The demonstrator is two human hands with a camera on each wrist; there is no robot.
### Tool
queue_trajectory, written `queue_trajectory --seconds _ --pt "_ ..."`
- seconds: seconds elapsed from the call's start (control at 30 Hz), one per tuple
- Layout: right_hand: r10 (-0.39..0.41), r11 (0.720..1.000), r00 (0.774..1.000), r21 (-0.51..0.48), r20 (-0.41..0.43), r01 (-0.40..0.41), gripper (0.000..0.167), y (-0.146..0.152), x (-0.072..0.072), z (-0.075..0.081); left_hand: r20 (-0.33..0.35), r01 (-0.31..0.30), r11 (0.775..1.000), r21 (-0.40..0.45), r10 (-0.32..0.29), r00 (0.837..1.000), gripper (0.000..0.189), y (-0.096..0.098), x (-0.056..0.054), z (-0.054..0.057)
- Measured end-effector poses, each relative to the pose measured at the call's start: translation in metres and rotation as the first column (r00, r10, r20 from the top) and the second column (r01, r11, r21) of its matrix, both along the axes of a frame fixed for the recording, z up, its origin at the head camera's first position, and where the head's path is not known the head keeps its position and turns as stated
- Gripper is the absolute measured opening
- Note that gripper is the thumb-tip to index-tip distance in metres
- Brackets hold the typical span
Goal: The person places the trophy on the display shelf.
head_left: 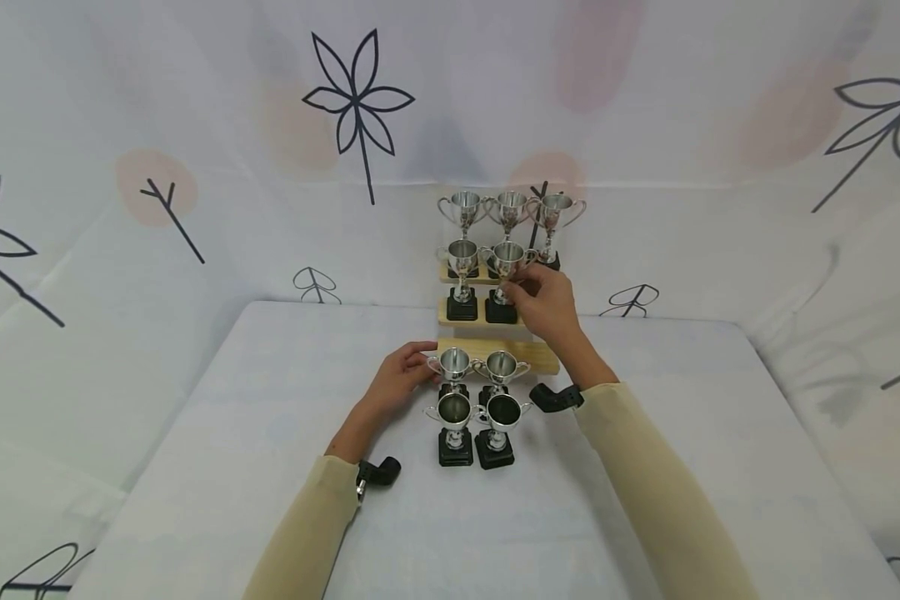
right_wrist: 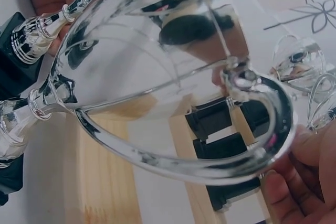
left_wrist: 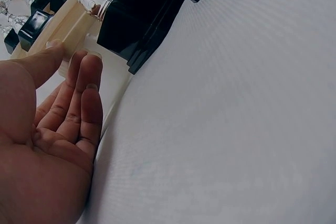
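The right hand [head_left: 546, 302] is nearly closed, and we see its thumb and fingers pinching a cup [head_left: 506, 260] from its 3 o'clock side; the exact contact at the stem is partly hidden. This cup stands upright on the middle step [head_left: 480, 317] of the wooden rack [head_left: 540, 358], with another cup [head_left: 462, 258] just beside it at 9 o'clock. Behind, at 12 to 1 o'clock, we find three more cups [head_left: 511, 208] in a row. The left hand [head_left: 399, 377] lies between 7 and 8 o'clock from the held cup; its thumb and fingertips meet lightly around the end of the rack's lowest step. At 6 o'clock, in front of the rack, four cups [head_left: 455, 410] stand upright on the white table [head_left: 570, 533] in two rows of two.
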State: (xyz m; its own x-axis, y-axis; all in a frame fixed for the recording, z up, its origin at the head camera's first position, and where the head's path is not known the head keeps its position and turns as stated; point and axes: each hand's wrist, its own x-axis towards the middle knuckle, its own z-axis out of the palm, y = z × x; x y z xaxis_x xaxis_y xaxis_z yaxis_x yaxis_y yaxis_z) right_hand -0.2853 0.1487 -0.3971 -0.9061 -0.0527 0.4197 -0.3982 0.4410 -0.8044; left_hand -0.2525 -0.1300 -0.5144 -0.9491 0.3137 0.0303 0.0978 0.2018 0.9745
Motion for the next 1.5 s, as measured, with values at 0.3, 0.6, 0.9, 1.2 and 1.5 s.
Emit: queue_trajectory --seconds 0.3,0.6,0.9,1.2,1.5 --pt "0.028 0.999 1.000 -0.024 -0.002 -0.028 0.014 -0.001 -0.002 0.000 0.002 0.011 0.998 0.055 -0.011 1.000 0.046 0.000 -0.001 -0.002" --pt "0.016 1.000 1.000 -0.025 0.012 -0.016 0.015 0.000 -0.004 -0.001 0.014 0.003 0.999 0.048 -0.004 1.000 0.045 0.000 -0.001 -0.002" --pt "0.018 0.999 1.000 -0.036 0.012 -0.018 0.017 -0.001 0.000 -0.002 0.003 0.011 0.999 0.044 -0.011 1.000 0.045 -0.001 -0.003 -0.004" --pt "0.009 0.996 0.999 -0.087 -0.046 -0.013 0.020 0.004 0.006 -0.003 0.000 0.006 1.000 0.029 -0.006 1.000 0.045 0.000 -0.002 -0.002" --pt "-0.011 0.980 0.999 -0.199 -0.040 0.003 0.029 0.008 0.035 0.006 0.012 0.000 1.000 0.030 -0.001 1.000 0.045 0.000 -0.002 -0.002"
